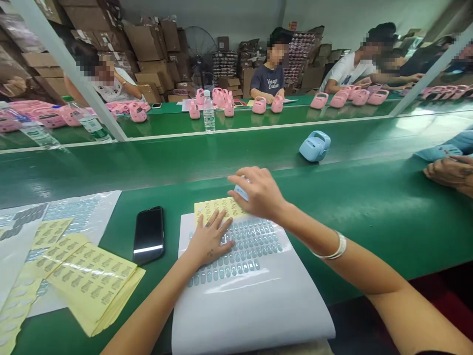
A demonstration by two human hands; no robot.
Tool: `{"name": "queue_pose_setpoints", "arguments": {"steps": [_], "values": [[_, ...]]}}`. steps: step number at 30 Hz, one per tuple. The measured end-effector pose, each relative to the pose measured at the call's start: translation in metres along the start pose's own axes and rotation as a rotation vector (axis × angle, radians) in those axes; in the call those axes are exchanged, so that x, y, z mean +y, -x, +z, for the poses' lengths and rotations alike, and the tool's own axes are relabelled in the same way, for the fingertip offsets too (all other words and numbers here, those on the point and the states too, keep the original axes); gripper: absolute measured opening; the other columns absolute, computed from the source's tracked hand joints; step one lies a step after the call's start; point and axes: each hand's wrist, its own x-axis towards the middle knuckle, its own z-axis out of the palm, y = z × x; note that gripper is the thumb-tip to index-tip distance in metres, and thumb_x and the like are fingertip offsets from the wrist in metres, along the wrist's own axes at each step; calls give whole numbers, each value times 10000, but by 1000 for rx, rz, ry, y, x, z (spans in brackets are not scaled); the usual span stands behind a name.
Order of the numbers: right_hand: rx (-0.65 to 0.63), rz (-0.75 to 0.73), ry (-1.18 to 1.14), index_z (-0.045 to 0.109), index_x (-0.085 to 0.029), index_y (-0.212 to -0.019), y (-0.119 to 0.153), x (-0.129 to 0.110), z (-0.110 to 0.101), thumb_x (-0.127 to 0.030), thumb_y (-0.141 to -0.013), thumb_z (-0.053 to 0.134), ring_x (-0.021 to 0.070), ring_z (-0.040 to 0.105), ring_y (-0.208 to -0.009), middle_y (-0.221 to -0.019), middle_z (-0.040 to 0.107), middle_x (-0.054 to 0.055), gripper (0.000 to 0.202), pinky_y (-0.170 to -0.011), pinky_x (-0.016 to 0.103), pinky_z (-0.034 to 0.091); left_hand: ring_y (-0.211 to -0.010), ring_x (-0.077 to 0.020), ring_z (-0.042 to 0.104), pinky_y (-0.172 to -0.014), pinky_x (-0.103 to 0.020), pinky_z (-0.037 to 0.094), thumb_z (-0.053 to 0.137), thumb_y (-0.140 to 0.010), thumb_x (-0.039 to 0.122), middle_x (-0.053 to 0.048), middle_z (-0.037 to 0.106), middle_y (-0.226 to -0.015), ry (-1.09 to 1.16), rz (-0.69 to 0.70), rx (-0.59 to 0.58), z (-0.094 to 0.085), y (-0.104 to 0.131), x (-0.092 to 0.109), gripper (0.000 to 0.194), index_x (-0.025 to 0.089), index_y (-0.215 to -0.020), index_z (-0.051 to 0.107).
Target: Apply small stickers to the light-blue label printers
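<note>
My left hand (210,241) lies with fingers spread on a white sheet (244,310) that carries rows of small grey-blue oval stickers (242,256). Its fingertips reach a yellow label sheet (201,208) with dark print, at the top of the white sheet. My right hand (260,192) curves over a light blue plastic device (242,189) just above that yellow sheet. Most of this device is hidden by the fingers and palm. Farther back, on the green surface, stands another light blue device with a loop handle (314,147).
A black phone (148,234) lies left of the white sheet, beside stacked yellow label sheets (98,276). Water bottles (209,113) and several pink handled devices (259,105) stand along the far side, where people sit. A co-worker's hands (451,172) are at the right edge.
</note>
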Motion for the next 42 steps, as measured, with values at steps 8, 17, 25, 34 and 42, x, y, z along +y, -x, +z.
{"name": "queue_pose_setpoints", "arguments": {"steps": [8,17,25,34,42], "values": [[-450,72,-199,662,-152,-870,-58,-54,90,-194,-859,520,208,571,-892,-984,599,102,148,-654,270,406,-1195,-344,393,-984,-461,350,471,-856,482,-186,449,-1265,4,-92,148,1,10,3,547,131,-1275,480],[-469,117,-446,634,-126,-753,-61,-43,101,-104,-805,574,119,555,-777,-975,587,70,82,-645,215,405,-1192,-341,371,-973,-481,350,448,-870,478,-182,446,-1252,43,-56,187,8,9,0,546,127,-1288,458],[-303,108,-605,597,-138,-826,-33,-27,22,-147,-840,573,115,549,-906,-1000,553,53,29,-783,218,436,-1204,-335,382,-991,-480,331,434,-880,476,-182,424,-1294,5,-72,147,6,9,2,533,144,-1297,446],[-695,41,-334,638,-93,-785,-73,-42,63,-126,-841,568,156,600,-849,-999,611,120,95,-722,239,468,-1251,-358,342,-1009,-518,303,442,-878,462,-207,425,-1300,-5,-107,133,3,9,6,552,124,-1314,429],[-817,106,-248,599,-115,-955,-85,-50,94,-314,-887,567,149,607,-844,-964,620,50,213,-757,331,516,-1261,-369,326,-1015,-514,290,433,-877,494,-221,396,-1314,14,-104,138,6,9,5,573,119,-1310,439]]}}
